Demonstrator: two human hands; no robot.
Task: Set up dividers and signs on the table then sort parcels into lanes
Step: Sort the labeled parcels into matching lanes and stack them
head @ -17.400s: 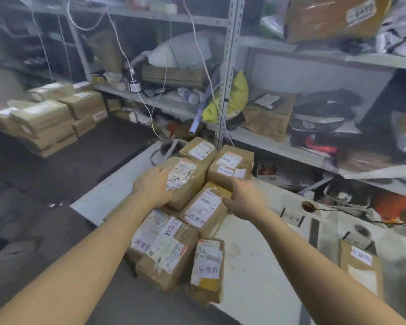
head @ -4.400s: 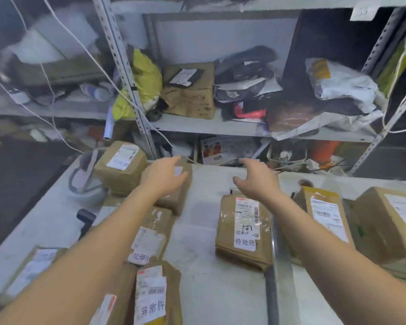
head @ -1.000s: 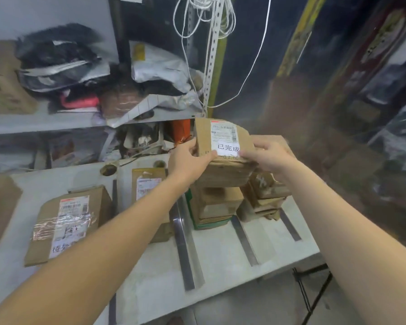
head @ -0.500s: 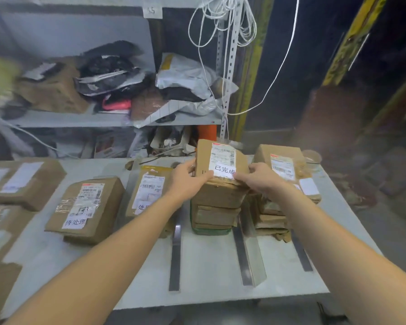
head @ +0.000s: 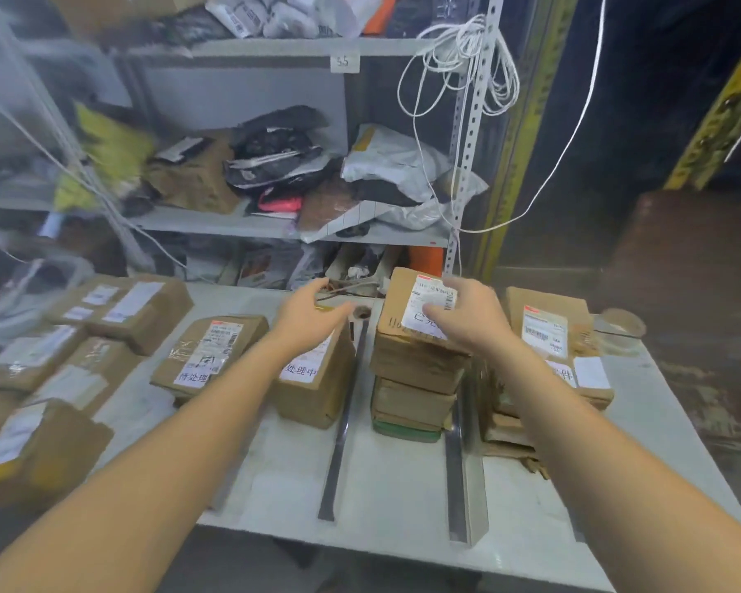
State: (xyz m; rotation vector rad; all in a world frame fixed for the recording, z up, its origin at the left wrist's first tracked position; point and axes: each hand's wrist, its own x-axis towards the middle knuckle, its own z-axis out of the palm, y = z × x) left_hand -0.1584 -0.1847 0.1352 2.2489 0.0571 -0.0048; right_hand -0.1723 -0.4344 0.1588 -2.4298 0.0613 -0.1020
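Note:
A stack of brown parcels [head: 416, 370] stands between two metal dividers [head: 339, 425] [head: 458, 464] on the white table [head: 386, 498]. My right hand [head: 467, 314] rests flat on the label of the top parcel [head: 407, 310], fingers straight. My left hand [head: 309, 314] hovers open above a parcel [head: 313, 387] in the lane to the left, holding nothing. Another labelled parcel [head: 210, 353] lies further left, and a second stack [head: 552, 348] fills the rightmost lane.
Several more parcels [head: 116, 306] crowd the table's left side. A metal shelf rack [head: 274, 224] full of bags and packets stands behind the table, with white cord [head: 458, 62] hanging from its post. A tape roll [head: 619, 327] sits at the far right corner.
My left hand has let go of the top parcel and moved left above the neighbouring lane. The parcel now sits on its stack under my right hand. The view has swung left.

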